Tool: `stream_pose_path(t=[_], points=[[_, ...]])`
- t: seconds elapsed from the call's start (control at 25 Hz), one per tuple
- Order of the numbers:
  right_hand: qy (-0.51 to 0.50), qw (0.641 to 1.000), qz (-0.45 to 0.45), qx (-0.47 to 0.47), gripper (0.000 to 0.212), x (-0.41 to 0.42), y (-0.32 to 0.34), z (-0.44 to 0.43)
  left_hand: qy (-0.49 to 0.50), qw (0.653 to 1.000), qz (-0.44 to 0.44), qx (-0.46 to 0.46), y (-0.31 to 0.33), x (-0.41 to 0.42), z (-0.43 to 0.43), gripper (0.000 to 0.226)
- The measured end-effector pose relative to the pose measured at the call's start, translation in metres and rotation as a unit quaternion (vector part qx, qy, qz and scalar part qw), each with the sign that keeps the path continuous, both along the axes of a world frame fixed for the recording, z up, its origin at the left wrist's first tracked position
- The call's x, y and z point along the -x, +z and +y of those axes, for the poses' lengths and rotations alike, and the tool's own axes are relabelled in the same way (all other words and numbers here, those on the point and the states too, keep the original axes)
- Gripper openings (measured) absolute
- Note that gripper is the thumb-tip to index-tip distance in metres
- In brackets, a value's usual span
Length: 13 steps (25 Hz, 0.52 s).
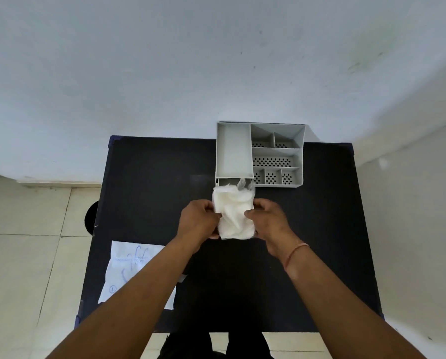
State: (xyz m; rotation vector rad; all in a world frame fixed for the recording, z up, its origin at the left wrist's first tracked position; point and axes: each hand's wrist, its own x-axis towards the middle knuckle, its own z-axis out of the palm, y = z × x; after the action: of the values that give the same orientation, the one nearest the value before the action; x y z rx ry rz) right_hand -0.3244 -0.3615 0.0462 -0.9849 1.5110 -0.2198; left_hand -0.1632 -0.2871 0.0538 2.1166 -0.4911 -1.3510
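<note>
A clear plastic packet of white pads (234,212) hangs over the middle of the black table (149,182). My left hand (198,220) grips its left edge and my right hand (270,220) grips its right edge. The packet's far end reaches the front of a grey desk organiser (259,154) at the table's back edge. Whether it touches the organiser I cannot tell. The organiser has one long closed compartment on the left and several small perforated compartments on the right.
A flat white paper pouch with blue print (131,270) lies at the table's near left, partly under my left forearm. A pale wall rises right behind the table. Tiled floor surrounds it, with a dark round object (91,218) at the left edge.
</note>
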Motion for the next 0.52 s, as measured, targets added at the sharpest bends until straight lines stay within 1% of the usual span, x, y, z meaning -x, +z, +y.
stream_pose_path(t=[0.08, 0.12, 0.2, 0.28, 0.36, 0.4, 0.44, 0.52], points=[[0.064, 0.989, 0.088, 0.097, 0.022, -0.007, -0.003, -0.007, -0.065, 0.994, -0.085, 0.020, -0.004, 0.000, -0.008, 0.004], [0.102, 0.977, 0.124, 0.141, 0.021, -0.012, -0.004, -0.011, -0.112, 0.983, -0.141, 0.031, -0.007, 0.000, -0.013, 0.004], [0.157, 0.949, 0.177, 0.207, 0.018, -0.021, -0.009, -0.019, -0.191, 0.949, -0.243, 0.051, -0.014, 0.001, -0.025, 0.002], [0.178, 0.934, 0.204, 0.233, 0.023, -0.030, -0.011, -0.027, -0.248, 0.916, -0.312, 0.056, -0.022, 0.001, -0.038, 0.010], [0.203, 0.920, 0.227, 0.246, 0.030, -0.039, -0.009, -0.032, -0.292, 0.890, -0.348, 0.035, -0.028, 0.002, -0.049, 0.019], [0.226, 0.909, 0.240, 0.255, 0.029, -0.043, -0.008, -0.033, -0.303, 0.882, -0.359, 0.027, -0.030, 0.003, -0.052, 0.021], [0.250, 0.896, 0.253, 0.266, 0.027, -0.045, -0.007, -0.032, -0.304, 0.879, -0.366, 0.025, -0.032, 0.004, -0.053, 0.022], [0.274, 0.874, 0.269, 0.297, 0.028, -0.041, -0.004, -0.025, -0.266, 0.889, -0.369, 0.052, -0.036, 0.005, -0.046, 0.022]])
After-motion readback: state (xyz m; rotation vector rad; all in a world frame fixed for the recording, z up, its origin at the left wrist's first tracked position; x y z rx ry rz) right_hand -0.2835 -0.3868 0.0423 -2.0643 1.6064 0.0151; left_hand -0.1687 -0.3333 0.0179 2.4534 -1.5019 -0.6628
